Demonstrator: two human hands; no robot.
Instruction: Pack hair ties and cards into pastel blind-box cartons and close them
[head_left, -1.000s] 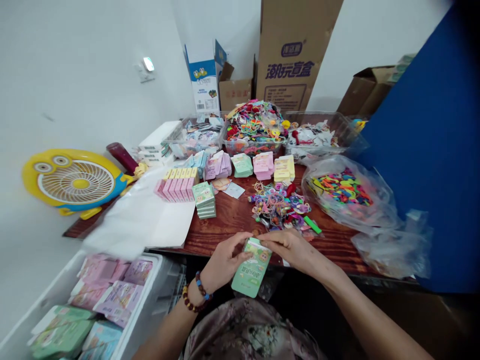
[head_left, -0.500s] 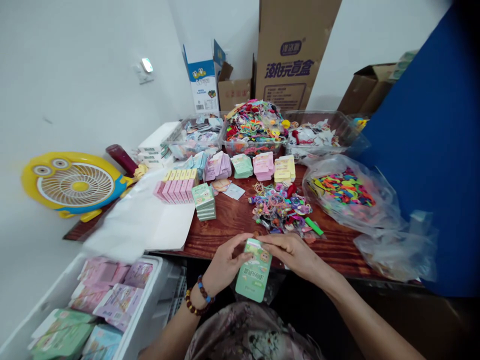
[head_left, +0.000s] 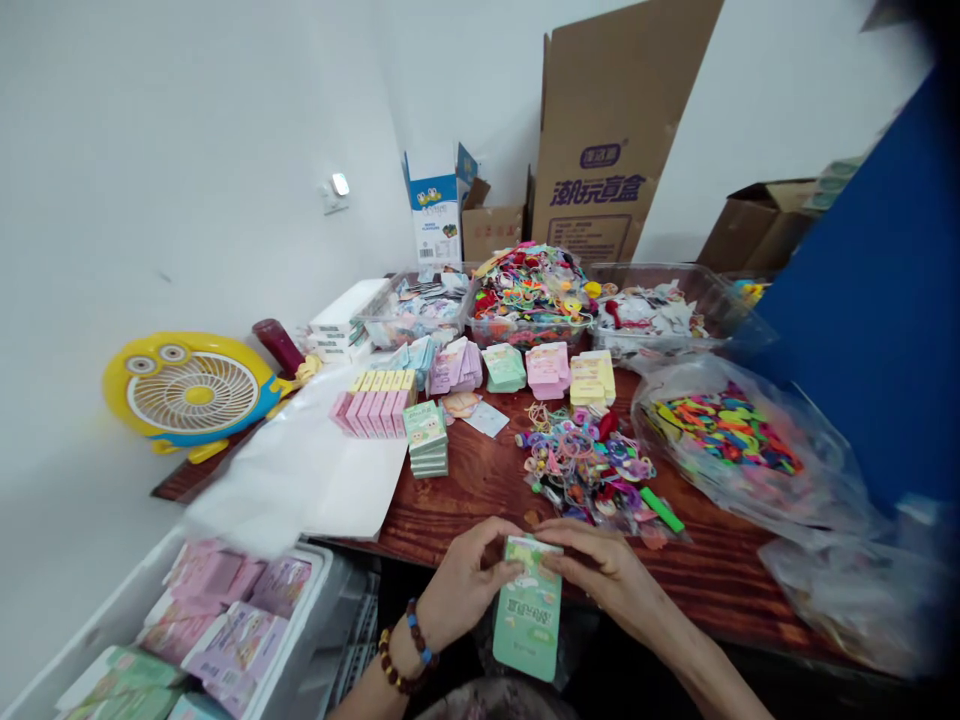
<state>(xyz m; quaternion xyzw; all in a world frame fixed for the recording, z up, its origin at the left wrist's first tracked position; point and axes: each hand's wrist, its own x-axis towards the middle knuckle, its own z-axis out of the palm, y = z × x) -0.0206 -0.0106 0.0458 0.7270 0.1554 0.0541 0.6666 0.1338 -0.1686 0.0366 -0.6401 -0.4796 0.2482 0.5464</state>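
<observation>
A small light-green printed card box (head_left: 529, 620) is between my two hands, at the table's front edge. My left hand (head_left: 474, 572), with two bead bracelets at the wrist, grips its upper left side between thumb and fingers. On the upper right side, my right hand (head_left: 600, 565) pinches the same box near its top end. The top edge is partly covered by the fingers. Beyond the hands lies a heap of small colourful trinkets (head_left: 585, 460). A stack of green boxes (head_left: 427, 440) stands to the left, beside a row of pink and yellow boxes (head_left: 375, 405).
Flat cartons in pink (head_left: 549, 370) and other colours line the table's middle. Clear bins (head_left: 531, 330) of trinkets and packets stand behind. A plastic bag (head_left: 750, 450) of colourful pieces lies right. On the left are a yellow fan (head_left: 199, 395) and a foam box (head_left: 315, 590) with printed packs.
My view has tilted up and shifted left, so everything sits lower and further right in the picture. Both hands still hold the green box, which now hangs more upright.
</observation>
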